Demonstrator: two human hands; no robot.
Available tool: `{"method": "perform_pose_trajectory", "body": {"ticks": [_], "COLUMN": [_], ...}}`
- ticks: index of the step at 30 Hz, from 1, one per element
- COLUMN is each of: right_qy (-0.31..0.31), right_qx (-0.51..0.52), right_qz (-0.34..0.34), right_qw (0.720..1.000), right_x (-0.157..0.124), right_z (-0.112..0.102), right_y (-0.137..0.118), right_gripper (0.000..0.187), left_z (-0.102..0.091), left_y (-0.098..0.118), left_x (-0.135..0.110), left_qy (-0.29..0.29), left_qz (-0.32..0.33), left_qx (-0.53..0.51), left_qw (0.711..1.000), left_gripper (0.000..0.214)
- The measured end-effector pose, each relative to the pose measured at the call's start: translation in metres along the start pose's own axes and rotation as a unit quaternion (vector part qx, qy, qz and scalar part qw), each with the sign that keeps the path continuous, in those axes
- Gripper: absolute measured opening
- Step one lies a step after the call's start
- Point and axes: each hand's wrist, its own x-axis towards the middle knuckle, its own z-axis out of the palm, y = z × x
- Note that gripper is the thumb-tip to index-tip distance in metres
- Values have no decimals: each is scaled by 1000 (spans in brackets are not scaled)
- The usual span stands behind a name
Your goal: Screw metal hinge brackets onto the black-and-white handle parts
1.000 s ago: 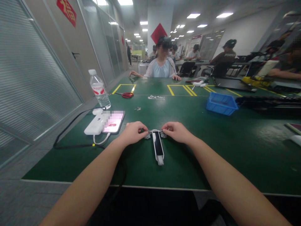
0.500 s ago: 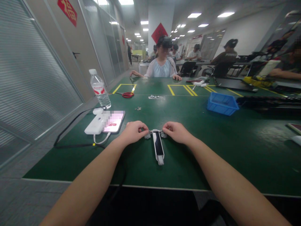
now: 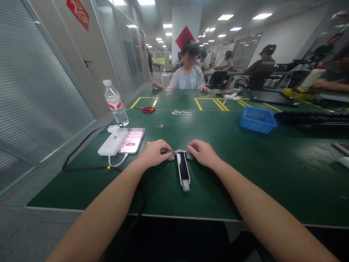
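A long white-rimmed device (image 3: 183,168) with a dark face lies on the green table (image 3: 212,196), its pale narrow end towards me. Small metal fittings stick out at both sides of its far end. My left hand (image 3: 156,152) pinches the left metal fitting (image 3: 171,157), thumb and forefinger closed at it. On the other side, my right hand (image 3: 203,153) has its fingertips closed at the right metal fitting (image 3: 189,155). The fingers partly hide both fittings, so their exact shape cannot be made out.
Left of my hands are a phone (image 3: 133,141), a white power bank (image 3: 109,145) with a cable, and a water bottle (image 3: 116,105). Farther off lie small metal parts (image 3: 160,126), red-handled scissors (image 3: 148,109) and a blue bin (image 3: 257,120). A person (image 3: 188,77) sits opposite.
My right hand has shifted very slightly at the right fitting. The device and my left hand stay in place.
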Motion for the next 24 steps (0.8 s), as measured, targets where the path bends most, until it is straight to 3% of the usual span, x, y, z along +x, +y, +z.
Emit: {"method": "perform_pose_trajectory", "body": {"ticks": [10, 17, 24], "right_qy": [-8, -33, -60], "right_qx": [14, 49, 53], "right_qz": [6, 10, -11], "right_qw": [1000, 998, 997], "right_x": [0, -3, -2], "right_z": [-6, -12, -11], "right_y": [-1, -2, 2], "right_gripper": [25, 17, 11], "left_z": [-1, -2, -1], "left_y": [0, 0, 1], "left_x": [0, -1, 0], "left_qy": [10, 10, 16], "left_qz": [17, -11, 9], "left_qx": [-34, -23, -31], "left_qw": [999, 1000, 999], "left_gripper": [11, 30, 16]}}
